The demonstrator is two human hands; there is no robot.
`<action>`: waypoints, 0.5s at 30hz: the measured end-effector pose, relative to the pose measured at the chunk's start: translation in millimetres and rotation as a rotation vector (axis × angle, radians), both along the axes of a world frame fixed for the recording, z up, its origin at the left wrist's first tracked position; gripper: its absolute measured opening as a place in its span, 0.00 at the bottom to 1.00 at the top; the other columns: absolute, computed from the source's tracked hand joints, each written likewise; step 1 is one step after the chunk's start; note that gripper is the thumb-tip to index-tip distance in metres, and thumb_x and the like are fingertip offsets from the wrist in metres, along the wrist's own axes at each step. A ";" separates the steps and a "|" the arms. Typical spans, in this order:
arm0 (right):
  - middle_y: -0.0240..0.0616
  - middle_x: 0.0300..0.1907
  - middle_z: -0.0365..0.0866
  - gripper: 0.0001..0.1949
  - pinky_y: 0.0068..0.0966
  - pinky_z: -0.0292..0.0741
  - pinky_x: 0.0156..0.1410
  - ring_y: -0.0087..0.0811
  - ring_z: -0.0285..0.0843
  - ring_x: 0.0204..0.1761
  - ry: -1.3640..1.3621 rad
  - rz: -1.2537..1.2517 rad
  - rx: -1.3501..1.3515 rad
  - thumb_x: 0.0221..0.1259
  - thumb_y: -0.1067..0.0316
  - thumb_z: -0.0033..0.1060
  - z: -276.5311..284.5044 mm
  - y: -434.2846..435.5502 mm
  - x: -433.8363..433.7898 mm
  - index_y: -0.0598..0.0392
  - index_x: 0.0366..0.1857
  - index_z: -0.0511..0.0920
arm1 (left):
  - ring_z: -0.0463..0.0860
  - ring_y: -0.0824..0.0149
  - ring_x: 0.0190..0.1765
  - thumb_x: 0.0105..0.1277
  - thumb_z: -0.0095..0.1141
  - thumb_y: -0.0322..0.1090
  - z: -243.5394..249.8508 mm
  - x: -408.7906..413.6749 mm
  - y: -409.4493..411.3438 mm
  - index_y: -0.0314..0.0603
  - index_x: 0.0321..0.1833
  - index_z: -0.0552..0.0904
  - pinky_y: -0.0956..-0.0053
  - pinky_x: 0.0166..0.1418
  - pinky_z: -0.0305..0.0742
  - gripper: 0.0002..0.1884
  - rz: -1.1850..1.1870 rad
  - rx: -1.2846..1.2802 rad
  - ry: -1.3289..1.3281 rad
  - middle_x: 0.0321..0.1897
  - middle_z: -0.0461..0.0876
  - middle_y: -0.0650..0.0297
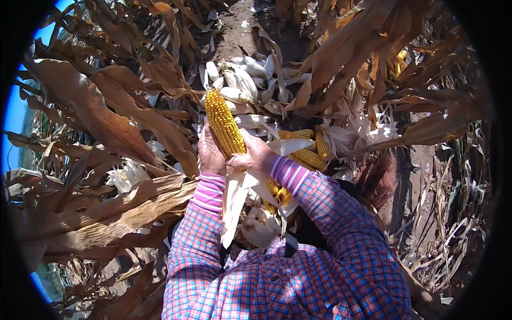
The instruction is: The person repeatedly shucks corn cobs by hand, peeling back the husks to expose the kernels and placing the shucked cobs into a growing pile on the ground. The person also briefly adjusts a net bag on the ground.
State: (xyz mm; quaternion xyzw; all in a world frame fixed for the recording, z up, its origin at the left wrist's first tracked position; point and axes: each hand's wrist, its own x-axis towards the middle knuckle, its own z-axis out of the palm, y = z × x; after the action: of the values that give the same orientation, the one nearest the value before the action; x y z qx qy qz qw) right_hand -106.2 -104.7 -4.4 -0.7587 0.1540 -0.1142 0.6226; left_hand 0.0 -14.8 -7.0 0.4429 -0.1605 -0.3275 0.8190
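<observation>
A yellow ear of corn [225, 124] stands out bare from my two hands, its tip pointing away from me and a little left. My left hand [211, 153] wraps the ear's left side. Around its base my right hand [256, 154] is closed, with the thumb across the lower end. Pale peeled husk leaves [234, 204] hang from the base down towards my lap. Just right of my right hand lie several husked yellow ears [302, 150]. More yellow ears [276, 192] show below my right wrist, partly covered by husk.
Ahead lies a heap of ears in white husks [244, 82]. Dry brown corn leaves [92, 108] reach in from the left, and others [352, 44] overhang at upper right. Loose husks [352, 116] lie to the right, near reddish-brown fur [378, 180]. More yellow ears [398, 64] show farther off.
</observation>
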 end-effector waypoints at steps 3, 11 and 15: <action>0.48 0.44 0.79 0.30 0.34 0.75 0.53 0.43 0.79 0.48 -0.080 -0.064 -0.045 0.45 0.58 0.73 -5.9 -5.8 0.0 0.57 0.50 0.65 | 0.81 0.72 0.44 0.71 0.50 0.40 -27.1 7.9 -3.5 0.37 0.56 0.73 0.76 0.50 0.78 0.17 -0.063 0.052 -0.091 0.45 0.80 0.65; 0.52 0.44 0.78 0.32 0.37 0.75 0.52 0.49 0.79 0.48 -0.087 -0.146 -0.148 0.43 0.57 0.73 22.8 -10.4 -14.7 0.57 0.51 0.65 | 0.77 0.43 0.51 0.62 0.50 0.39 -52.6 2.1 9.3 0.45 0.52 0.77 0.57 0.52 0.73 0.16 -0.545 0.952 -1.126 0.46 0.79 0.46; 0.54 0.42 0.78 0.30 0.41 0.75 0.49 0.54 0.79 0.45 0.137 -0.199 -0.234 0.44 0.58 0.73 5.2 -17.2 -21.2 0.59 0.47 0.64 | 0.75 0.55 0.58 0.66 0.54 0.50 -35.2 31.0 -5.5 0.33 0.64 0.64 0.65 0.64 0.66 0.32 -0.104 0.315 -0.332 0.52 0.76 0.51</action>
State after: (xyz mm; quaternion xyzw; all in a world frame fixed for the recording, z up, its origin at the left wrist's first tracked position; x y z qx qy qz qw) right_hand -127.3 -121.9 0.8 -0.8130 0.2561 -0.1406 0.5037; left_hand 31.0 -20.3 -42.2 0.6043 -0.2624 -0.3129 0.6842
